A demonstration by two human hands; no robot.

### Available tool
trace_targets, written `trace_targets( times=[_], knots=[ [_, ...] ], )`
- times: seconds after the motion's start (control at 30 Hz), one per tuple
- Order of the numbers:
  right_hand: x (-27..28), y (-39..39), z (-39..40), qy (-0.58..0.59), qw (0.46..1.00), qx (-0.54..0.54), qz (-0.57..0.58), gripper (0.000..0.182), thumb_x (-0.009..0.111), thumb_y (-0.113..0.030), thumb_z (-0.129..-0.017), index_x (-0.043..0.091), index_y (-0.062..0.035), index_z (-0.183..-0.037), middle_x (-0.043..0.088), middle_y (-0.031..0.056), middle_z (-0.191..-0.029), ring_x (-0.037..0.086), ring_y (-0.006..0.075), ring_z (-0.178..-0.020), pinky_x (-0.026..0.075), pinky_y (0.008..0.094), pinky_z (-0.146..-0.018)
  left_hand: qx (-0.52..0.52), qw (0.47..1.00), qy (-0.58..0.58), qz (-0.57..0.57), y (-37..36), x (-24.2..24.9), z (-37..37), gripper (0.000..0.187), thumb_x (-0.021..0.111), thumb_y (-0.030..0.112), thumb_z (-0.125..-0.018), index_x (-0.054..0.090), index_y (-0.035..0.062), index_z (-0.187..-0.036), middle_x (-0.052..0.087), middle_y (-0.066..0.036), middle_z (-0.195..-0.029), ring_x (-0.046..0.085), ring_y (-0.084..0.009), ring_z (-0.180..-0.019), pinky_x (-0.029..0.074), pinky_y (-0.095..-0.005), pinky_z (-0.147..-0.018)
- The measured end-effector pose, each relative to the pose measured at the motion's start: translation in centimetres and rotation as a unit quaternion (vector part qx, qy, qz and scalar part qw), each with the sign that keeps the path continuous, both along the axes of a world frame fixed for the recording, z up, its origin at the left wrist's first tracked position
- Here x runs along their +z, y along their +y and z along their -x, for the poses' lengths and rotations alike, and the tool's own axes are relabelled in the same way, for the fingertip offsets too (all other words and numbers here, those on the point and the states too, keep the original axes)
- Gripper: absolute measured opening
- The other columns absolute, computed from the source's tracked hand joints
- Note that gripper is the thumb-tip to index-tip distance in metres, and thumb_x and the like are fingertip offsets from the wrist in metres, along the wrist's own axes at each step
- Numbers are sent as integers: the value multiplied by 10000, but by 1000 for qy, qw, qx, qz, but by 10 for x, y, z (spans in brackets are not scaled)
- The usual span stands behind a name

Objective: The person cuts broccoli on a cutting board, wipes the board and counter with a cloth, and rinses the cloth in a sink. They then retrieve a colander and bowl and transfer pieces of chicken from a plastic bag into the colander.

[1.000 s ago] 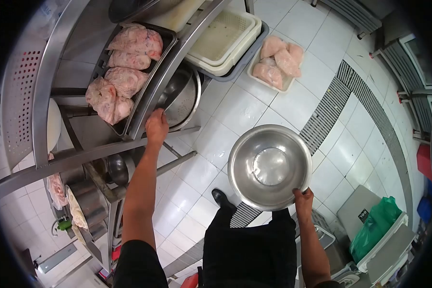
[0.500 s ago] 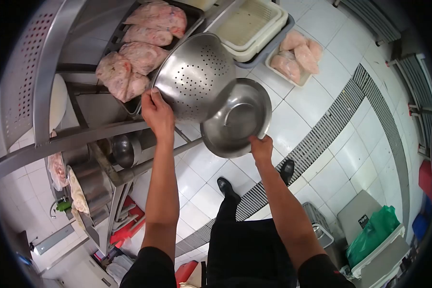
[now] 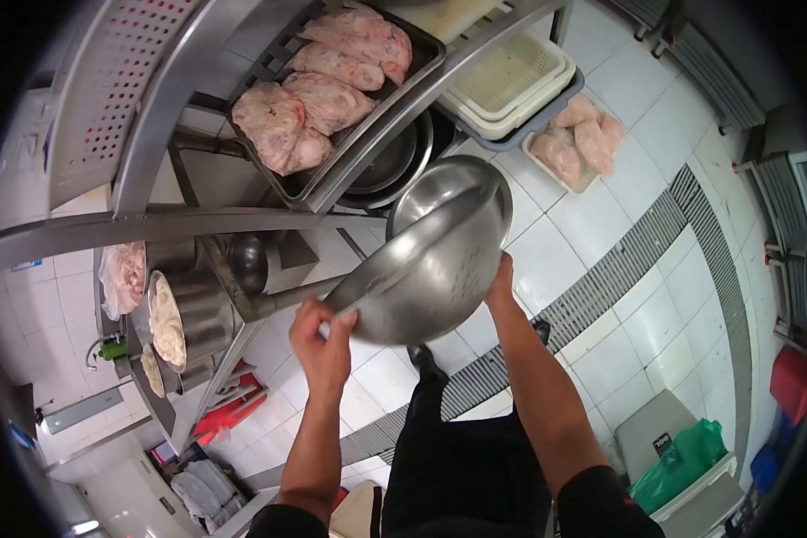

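A perforated steel colander [image 3: 435, 291] hangs tilted in front of me, with my left hand [image 3: 323, 345] closed on its near left rim. Partly behind it is a shiny steel bowl [image 3: 439, 184], its lower part hidden by the colander. My right hand [image 3: 500, 282] is at the right side, closed on the bowl's rim; the colander covers some of its fingertips. Both vessels are above the tiled floor, beside the metal shelf frame [image 3: 368, 161].
A dark tray [image 3: 291, 188] of large raw meat pieces [image 3: 318, 99] sits on the rack at upper left. Stacked white baskets [image 3: 502, 103] and a container [image 3: 540, 160] of pink meat stand low beyond. Pots [image 3: 206, 309] are on the left; a drain grate [image 3: 592, 278] crosses the floor.
The colander has swung down and toward me, turning from beside the bowl to in front of it. My left hand has come lower and nearer, and my view has shifted.
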State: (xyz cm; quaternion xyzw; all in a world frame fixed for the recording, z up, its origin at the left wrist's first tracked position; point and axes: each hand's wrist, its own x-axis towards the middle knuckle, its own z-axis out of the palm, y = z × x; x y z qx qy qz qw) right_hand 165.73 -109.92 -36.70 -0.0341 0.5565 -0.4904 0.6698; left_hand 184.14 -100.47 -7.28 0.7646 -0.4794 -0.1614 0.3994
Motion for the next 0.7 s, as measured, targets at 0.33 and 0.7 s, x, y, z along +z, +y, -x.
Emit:
trace_targets(
  times=[0.33,0.7],
  knots=[
    [-61,34,159,239,948,204,57,399,697,-102,-807,595,12,-1176,671,97,-1008,651,197,-836,535,329,-647,262,923,-66,-273,232,22,-40,387,738,245,-799,521,-26,-629,530,-150,-571,473,-291,-522,389,-415,-548],
    [245,120,238,278,928,241,64,297,617,-95,-793,536,32,-1048,611,64,-894,561,159,-787,472,318,-716,659,681,-290,-132,542,191,-161,450,669,329,-864,531,-50,-665,509,-186,-536,471,-298,-461,375,-457,-511]
  ],
)
